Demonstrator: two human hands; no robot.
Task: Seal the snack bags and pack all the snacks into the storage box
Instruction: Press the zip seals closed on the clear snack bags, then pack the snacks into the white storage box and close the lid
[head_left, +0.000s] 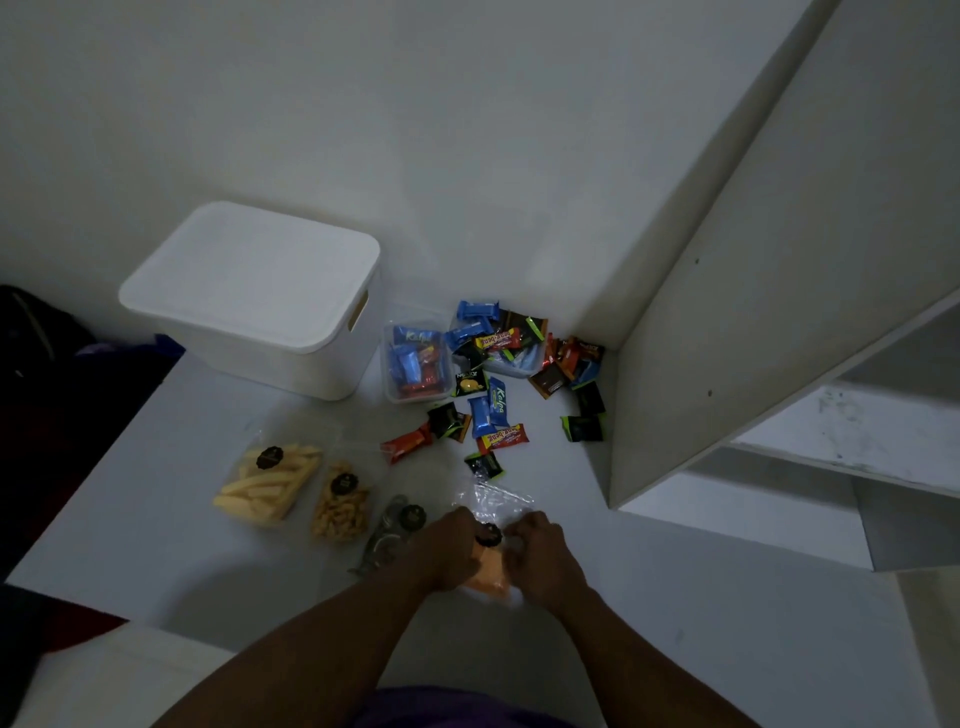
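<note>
A clear snack bag (491, 569) with orange contents and a round black sticker lies on the white table in front of me. My left hand (451, 551) grips its left side and my right hand (537, 553) grips its right side, just below the crumpled open top. To the left lie three more clear bags: yellow sticks (270, 480), brown puffs (340, 506) and a dark-filled one (389, 535). The white storage box (254, 296) stands at the back left with its lid on. Several small wrapped snacks (491, 410) are scattered behind the bag.
A clear tub (415, 364) holding blue and red wrapped bars stands right of the box, and another clear container (511, 358) sits under a heap of wrappers. A white shelf unit (737, 312) rises on the right. Dark cloth (36, 364) lies beyond the table's left edge.
</note>
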